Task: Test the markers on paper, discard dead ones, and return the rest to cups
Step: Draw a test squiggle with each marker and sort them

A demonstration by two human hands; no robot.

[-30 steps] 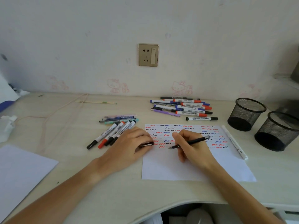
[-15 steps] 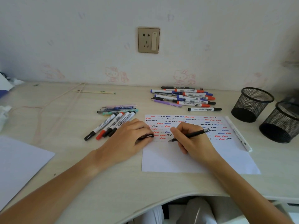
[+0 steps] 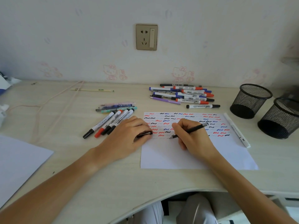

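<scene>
Pale counter (image 3: 113, 183): right hand (image 3: 194, 139) grips black pen (image 3: 189, 130), tip on test paper (image 3: 226, 159); left hand (image 3: 126, 138) clasps its cap (image 3: 144, 134). Recommend light, steady stroke on bare paper.

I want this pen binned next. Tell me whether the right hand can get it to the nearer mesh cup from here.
Probably yes. The right hand grips the black pen on the paper, and the nearer mesh cup stands open-topped to its right, with only a white marker lying flat between.

"WHITEBOARD" printed on marker barrels (image 3: 194, 100); smaller print there unreadable
</scene>
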